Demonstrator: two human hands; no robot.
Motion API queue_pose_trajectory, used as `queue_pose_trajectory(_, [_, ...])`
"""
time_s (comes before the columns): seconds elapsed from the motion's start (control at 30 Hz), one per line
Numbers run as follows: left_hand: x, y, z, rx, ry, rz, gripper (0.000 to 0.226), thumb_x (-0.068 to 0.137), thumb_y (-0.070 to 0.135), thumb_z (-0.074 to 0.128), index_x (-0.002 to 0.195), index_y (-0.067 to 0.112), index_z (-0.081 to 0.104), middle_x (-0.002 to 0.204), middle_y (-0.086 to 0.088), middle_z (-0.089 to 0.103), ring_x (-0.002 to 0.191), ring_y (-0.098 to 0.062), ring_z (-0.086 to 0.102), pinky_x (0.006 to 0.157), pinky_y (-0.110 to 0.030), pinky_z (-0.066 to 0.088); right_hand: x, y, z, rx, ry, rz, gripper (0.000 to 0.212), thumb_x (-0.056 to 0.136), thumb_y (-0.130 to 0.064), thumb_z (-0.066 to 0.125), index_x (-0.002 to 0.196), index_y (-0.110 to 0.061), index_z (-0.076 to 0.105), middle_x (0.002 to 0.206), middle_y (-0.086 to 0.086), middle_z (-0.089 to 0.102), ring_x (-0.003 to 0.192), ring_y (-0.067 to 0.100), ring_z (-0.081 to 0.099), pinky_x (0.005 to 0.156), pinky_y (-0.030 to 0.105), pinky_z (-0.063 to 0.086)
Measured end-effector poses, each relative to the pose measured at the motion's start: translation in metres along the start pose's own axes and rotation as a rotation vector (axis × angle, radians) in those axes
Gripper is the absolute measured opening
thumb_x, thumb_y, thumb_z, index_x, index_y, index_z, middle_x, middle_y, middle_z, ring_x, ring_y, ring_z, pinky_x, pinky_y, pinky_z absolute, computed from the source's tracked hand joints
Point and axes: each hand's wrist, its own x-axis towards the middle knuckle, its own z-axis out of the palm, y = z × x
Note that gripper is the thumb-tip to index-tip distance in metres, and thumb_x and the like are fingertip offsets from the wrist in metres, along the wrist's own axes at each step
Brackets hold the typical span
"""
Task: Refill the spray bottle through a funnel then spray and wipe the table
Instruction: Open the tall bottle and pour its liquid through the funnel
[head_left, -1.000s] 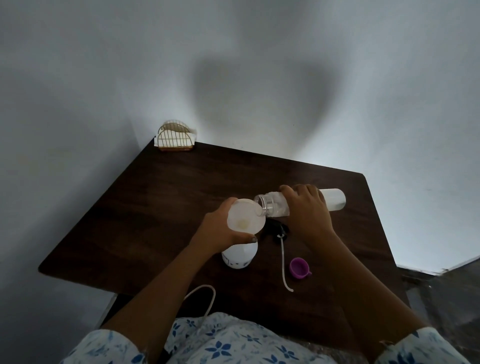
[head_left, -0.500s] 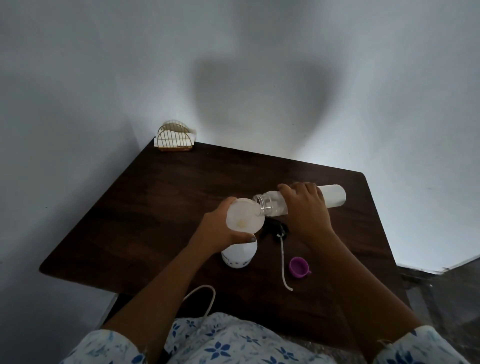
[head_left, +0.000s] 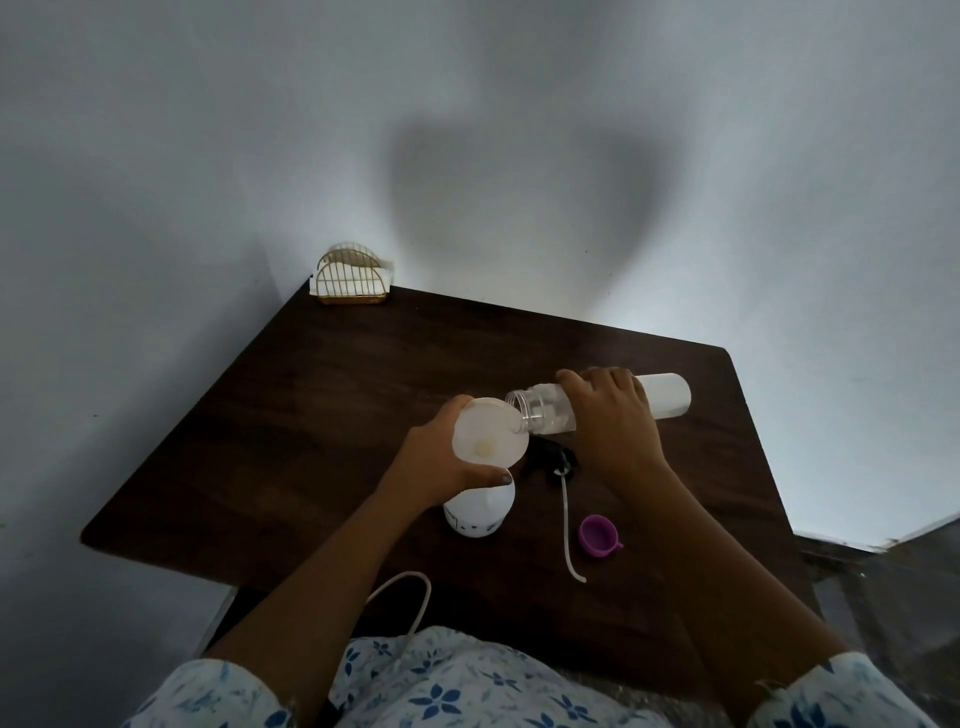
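Spray bottle (head_left: 478, 514) upright on the tabletop (head_left: 311, 415); my left hand (head_left: 441, 462) grips the funnel (head_left: 491, 431) atop it; my right hand (head_left: 613, 415) curls round the refill bottle (head_left: 667, 395), tipped into the funnel.

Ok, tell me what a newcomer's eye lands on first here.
Centre frame, the right hand tips a refill bottle over the white funnel, which the left hand holds atop the white spray bottle. A purple cap lies to their right; a gold wire napkin holder stands at the far left corner of the table.

left hand (head_left: 436, 462) grips funnel (head_left: 491, 431) on spray bottle (head_left: 480, 512) | right hand (head_left: 615, 421) tips refill bottle (head_left: 665, 396) into funnel
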Motion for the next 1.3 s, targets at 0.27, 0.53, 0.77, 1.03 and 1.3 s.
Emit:
queue_pose_trajectory(0.27, [-0.0002, -0.0014, -0.0006, -0.012, -0.007, 0.001, 0.092, 0.058, 0.04, 0.083, 0.134, 0.032, 0.03, 0.128, 0.003, 0.048, 0.105, -0.011, 0.044, 0.083, -0.028, 0.043, -0.0013, -0.0015, -0.0029, -0.004, -0.008, -0.002, 0.064, 0.073, -0.029, 0.075, 0.129, -0.02, 0.045, 0.125, 0.011, 0.054, 0.12, 0.031, 0.044, 0.105, 0.047, 0.031])
queue_pose_trajectory(0.53, [0.0001, -0.0007, -0.0002, -0.01, 0.001, 0.002, 0.09, 0.058, 0.04, 0.083, 0.132, 0.033, 0.032, 0.125, 0.005, 0.049, 0.109, -0.013, 0.047, 0.081, -0.028, 0.043, -0.002, -0.0023, -0.0051, -0.018, -0.016, -0.005, 0.065, 0.074, -0.027, 0.074, 0.131, -0.019, 0.043, 0.127, 0.012, 0.052, 0.121, 0.031, 0.043, 0.106, 0.046, 0.03])
queue_pose_trajectory(0.77, [-0.0002, 0.0019, -0.0008, -0.012, -0.007, 0.016, 0.089, 0.06, 0.039, 0.083, 0.133, 0.031, 0.031, 0.122, 0.006, 0.048, 0.107, -0.011, 0.044, 0.081, -0.027, 0.041, -0.0019, -0.0022, -0.0056, -0.019, -0.026, 0.0, 0.066, 0.075, -0.027, 0.074, 0.132, -0.021, 0.042, 0.129, 0.011, 0.051, 0.123, 0.03, 0.041, 0.107, 0.045, 0.029])
queue_pose_trajectory(1.03, [0.0015, 0.002, 0.0004, -0.007, -0.013, 0.012, 0.089, 0.059, 0.039, 0.083, 0.131, 0.033, 0.032, 0.124, 0.005, 0.049, 0.109, -0.012, 0.046, 0.082, -0.027, 0.043, -0.0028, -0.001, -0.006, -0.026, -0.026, -0.003, 0.067, 0.073, -0.025, 0.075, 0.131, -0.019, 0.043, 0.128, 0.012, 0.052, 0.121, 0.032, 0.042, 0.107, 0.046, 0.03])
queue_pose_trajectory(1.3, [0.001, 0.0023, 0.0008, 0.01, -0.009, 0.0, 0.093, 0.058, 0.041, 0.083, 0.134, 0.031, 0.03, 0.127, 0.003, 0.049, 0.111, -0.014, 0.046, 0.081, -0.026, 0.041, -0.0016, 0.0, -0.0042, -0.026, -0.021, -0.007, 0.067, 0.072, -0.026, 0.076, 0.131, -0.02, 0.044, 0.128, 0.012, 0.052, 0.122, 0.031, 0.043, 0.107, 0.047, 0.031])
